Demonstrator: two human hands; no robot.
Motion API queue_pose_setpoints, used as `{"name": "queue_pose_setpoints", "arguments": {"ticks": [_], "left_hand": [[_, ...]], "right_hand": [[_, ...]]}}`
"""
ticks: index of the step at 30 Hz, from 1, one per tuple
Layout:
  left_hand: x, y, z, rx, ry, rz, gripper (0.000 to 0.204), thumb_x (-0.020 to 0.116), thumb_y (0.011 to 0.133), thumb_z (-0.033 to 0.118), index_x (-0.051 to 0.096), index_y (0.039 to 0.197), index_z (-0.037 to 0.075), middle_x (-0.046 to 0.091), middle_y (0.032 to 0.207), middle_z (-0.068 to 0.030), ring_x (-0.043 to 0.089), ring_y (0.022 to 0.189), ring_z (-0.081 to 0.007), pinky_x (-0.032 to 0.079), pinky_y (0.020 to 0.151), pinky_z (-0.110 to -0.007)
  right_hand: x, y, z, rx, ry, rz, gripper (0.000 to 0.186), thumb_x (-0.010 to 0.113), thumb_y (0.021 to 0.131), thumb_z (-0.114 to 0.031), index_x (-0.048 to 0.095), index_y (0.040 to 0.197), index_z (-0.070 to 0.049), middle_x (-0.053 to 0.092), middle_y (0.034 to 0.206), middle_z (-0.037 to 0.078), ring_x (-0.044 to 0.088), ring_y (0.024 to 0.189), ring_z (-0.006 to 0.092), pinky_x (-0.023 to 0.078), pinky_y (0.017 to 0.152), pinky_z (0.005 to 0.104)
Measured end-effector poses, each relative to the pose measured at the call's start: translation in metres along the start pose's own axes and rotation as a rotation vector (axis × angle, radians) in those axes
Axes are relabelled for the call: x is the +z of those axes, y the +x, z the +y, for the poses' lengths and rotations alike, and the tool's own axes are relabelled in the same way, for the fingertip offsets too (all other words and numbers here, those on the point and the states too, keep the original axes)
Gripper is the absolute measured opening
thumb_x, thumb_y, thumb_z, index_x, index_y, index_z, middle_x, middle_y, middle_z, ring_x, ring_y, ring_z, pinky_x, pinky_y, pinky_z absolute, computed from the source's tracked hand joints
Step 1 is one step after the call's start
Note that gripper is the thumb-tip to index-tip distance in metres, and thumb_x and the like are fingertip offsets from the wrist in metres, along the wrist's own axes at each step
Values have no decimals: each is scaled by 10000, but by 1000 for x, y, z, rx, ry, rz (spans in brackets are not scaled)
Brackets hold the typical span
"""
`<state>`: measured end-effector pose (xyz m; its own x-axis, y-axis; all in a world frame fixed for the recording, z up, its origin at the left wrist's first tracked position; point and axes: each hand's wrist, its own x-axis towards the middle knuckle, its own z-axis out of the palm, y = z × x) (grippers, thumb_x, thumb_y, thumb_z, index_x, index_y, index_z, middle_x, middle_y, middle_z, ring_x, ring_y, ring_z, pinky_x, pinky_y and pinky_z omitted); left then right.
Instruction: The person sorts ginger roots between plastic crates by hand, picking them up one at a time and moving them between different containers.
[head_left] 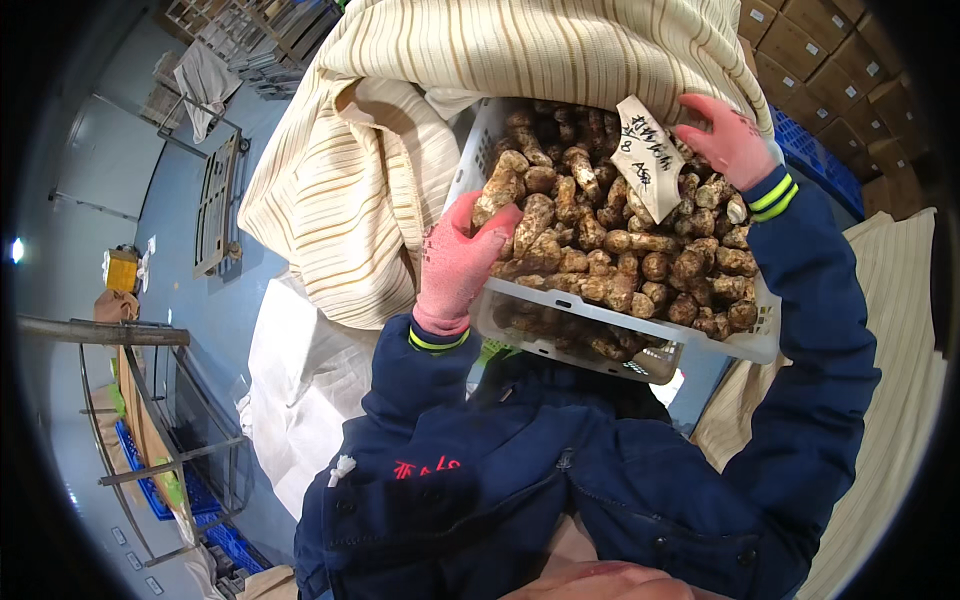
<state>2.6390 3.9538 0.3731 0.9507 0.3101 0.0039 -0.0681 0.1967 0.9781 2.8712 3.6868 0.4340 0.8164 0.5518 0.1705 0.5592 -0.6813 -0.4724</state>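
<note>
A white plastic crate in front of me is heaped with thick brown-and-cream mushrooms. At its left side my left hand, in a pink glove, has thumb and fingers closed around a stubby pale mushroom. My right hand, gloved the same way, rests over the far right of the heap with its fingers apart and nothing held. Close to those fingers, a cream card with dark handwriting lies on the mushrooms.
Another crate with mushrooms sits underneath. Striped cream cloth drapes around the far and left sides. Cardboard boxes are stacked at the far right near a blue crate. Metal racks and a wheeled cart stand to the left.
</note>
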Motion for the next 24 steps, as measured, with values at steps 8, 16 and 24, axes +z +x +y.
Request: {"name": "queue_pose_setpoints", "arguments": {"ticks": [8, 16, 24], "left_hand": [[-1, 5, -10, -49, 369, 9, 352, 693, 812, 207, 585, 1084, 11, 576, 667, -21, 503, 570, -67, 408, 534, -239], [16, 5, 10, 18, 946, 55, 388, 702, 773, 181, 596, 1115, 31, 672, 841, -115, 631, 718, -168, 484, 674, -290], [12, 5, 5, 13, 869, 132, 425, 692, 785, 346, 609, 1092, 64, 649, 801, -157, 626, 767, -329, 480, 665, -374]], "right_hand": [[19, -82, -59, -478, 116, -387, 411, 653, 812, -278, 582, 1159, -70, 625, 994, 126, 616, 880, 294, 500, 765, 358], [51, -103, -86, -257, 36, -588, 467, 641, 804, -379, 580, 1140, -61, 620, 958, 153, 600, 906, 323, 481, 768, 382], [8, -46, -67, -155, 210, -316, 439, 669, 787, -319, 607, 1106, -23, 636, 946, 183, 628, 884, 273, 492, 779, 335]]}}
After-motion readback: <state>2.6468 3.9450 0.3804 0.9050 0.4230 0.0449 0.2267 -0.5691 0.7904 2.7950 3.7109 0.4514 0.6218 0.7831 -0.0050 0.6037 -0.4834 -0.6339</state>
